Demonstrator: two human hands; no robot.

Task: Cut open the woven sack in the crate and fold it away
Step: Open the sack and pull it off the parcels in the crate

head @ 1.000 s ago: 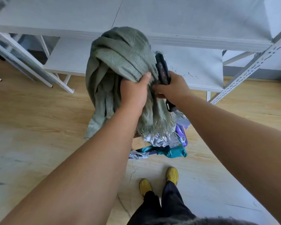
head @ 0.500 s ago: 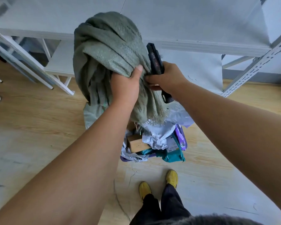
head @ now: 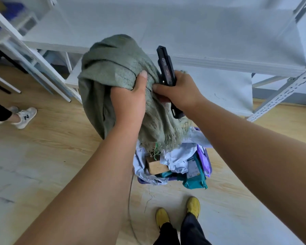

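The grey-green woven sack [head: 111, 71] is bunched into a bundle held in the air, its frayed cut edge hanging down. My left hand [head: 129, 101] grips the bundle from the near side, thumb over the top fold. My right hand [head: 178, 91] touches the sack's right side and is closed around a black utility knife [head: 166, 68] that points up. Below the bundle stands the purple crate [head: 208, 161], filled with parcels and mailer bags.
A white metal shelving unit [head: 201, 61] stands right behind the sack, with slotted uprights at the right [head: 279, 96] and a white frame at the left [head: 34, 57]. Another person's sneakers [head: 23, 117] are on the wood floor at far left. My yellow shoes [head: 177, 211] are near the crate.
Both hands carried the sack bundle up, then back down and slightly right. The hanging tail is gathered in. The view shifted and another person's feet came into sight.
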